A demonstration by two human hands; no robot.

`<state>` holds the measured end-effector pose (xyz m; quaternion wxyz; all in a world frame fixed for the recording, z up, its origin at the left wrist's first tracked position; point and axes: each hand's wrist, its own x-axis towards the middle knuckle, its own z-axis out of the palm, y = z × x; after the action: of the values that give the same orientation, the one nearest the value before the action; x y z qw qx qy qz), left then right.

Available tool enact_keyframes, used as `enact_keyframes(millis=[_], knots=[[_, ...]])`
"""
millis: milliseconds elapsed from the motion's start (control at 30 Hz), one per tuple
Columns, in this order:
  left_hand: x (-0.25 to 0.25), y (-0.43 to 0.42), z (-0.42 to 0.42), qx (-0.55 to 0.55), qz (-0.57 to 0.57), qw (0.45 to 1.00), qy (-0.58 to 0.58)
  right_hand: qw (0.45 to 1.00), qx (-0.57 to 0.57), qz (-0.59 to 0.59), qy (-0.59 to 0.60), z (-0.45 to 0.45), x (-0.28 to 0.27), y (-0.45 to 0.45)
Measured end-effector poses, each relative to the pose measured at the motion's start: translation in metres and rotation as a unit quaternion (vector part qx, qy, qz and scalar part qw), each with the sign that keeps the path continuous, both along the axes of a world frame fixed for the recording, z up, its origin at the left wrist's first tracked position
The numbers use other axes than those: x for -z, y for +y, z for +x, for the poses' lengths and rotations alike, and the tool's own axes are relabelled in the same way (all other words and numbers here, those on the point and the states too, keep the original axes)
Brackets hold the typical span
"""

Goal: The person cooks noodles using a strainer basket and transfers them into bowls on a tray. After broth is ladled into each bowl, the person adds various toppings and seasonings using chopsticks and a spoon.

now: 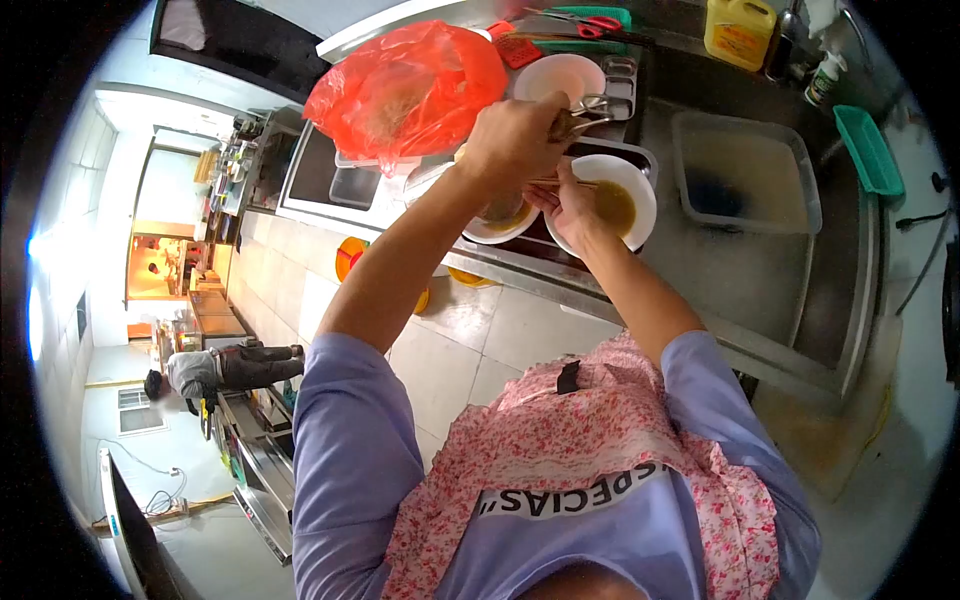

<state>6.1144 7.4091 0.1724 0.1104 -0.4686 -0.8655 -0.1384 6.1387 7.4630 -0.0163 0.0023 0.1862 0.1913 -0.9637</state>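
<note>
My left hand (515, 140) is closed around a metal tool with looped wire ends (596, 108); its exact kind is not clear. Just below it, my right hand (572, 212) grips thin sticks that look like chopsticks (545, 182), near the rim of a white bowl (645, 212) containing yellow-brown liquid. Partly hidden by my left arm is another white bowl (490, 236), with similar liquid and a greyish mass in it. Beyond my hands stands a pale round bowl (535, 72).
A red plastic bag (420, 90) bulges at the counter's left. Red-handled scissors (598, 27) lie on a green tray at the back. To the right, a clear tub (690, 150) sits in the sink area, near a yellow jug (738, 35). Another person (215, 372) stands far left.
</note>
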Motion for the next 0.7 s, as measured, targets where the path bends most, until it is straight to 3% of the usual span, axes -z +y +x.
enact_keyframes(millis=[200,700], knots=[[-0.002,-0.002,-0.016,-0.041,-0.034,0.999,-0.006,0.998,-0.013,-0.051,-0.045,0.005,-0.006,0.014],[0.011,-0.025,-0.037,-0.074,-0.049,0.994,-0.056,0.997,0.012,0.022,-0.069,0.024,-0.004,0.047]])
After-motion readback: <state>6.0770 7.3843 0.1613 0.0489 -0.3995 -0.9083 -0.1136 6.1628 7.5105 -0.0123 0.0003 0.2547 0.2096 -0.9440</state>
